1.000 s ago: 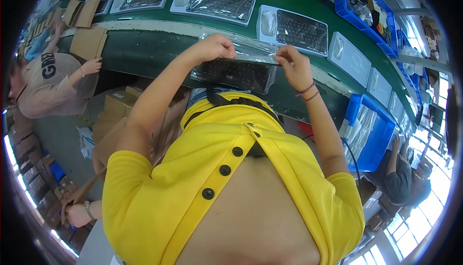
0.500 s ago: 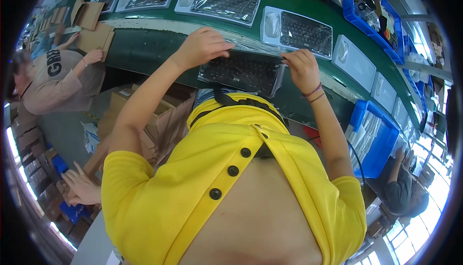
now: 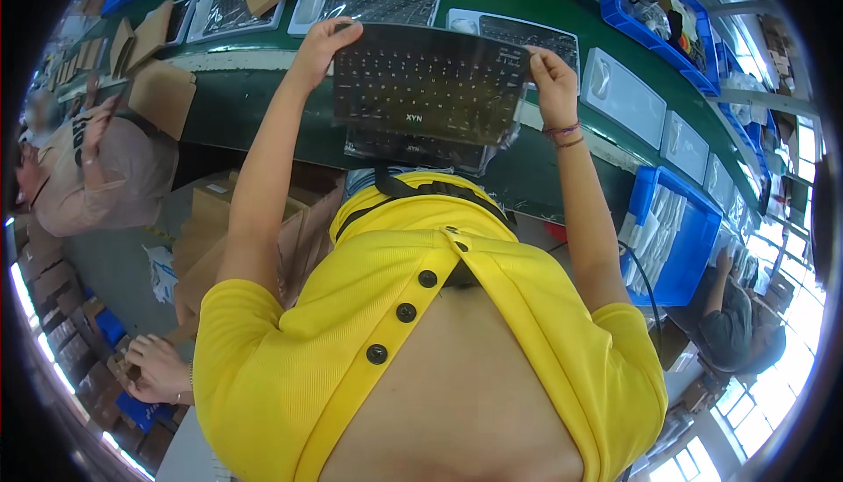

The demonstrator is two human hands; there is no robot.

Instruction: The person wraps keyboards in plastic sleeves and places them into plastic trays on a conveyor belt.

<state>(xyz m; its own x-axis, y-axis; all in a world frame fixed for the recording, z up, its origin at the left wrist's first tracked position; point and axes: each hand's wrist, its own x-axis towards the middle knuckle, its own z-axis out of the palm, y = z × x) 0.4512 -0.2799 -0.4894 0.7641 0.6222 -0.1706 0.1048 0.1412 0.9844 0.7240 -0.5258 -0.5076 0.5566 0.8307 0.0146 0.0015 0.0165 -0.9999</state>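
Observation:
A thin black keyboard (image 3: 428, 87) in clear plastic film is held up at its two far corners, face toward me. My left hand (image 3: 323, 50) pinches its upper left corner. Its upper right corner is in the fingers of my right hand (image 3: 555, 87). Just below, partly hidden by the raised one, another black keyboard (image 3: 417, 149) in film lies at the near edge of the green bench (image 3: 255, 109). Beyond my hands, pale trays with film-wrapped keyboards stand in a row; the nearest keyboard tray (image 3: 463, 18) is partly covered by the one I hold.
Pale covered trays (image 3: 623, 96) continue to the right. A blue bin (image 3: 694, 249) with white packets stands near my right arm, and another blue bin (image 3: 615, 12) with small parts sits at the back. Cardboard (image 3: 206, 227) leans by my left arm. Other people work at both sides.
Both hands have risen from the bench edge, my left one moving left and away. One keyboard is now lifted off, showing another beneath. The view has shifted slightly.

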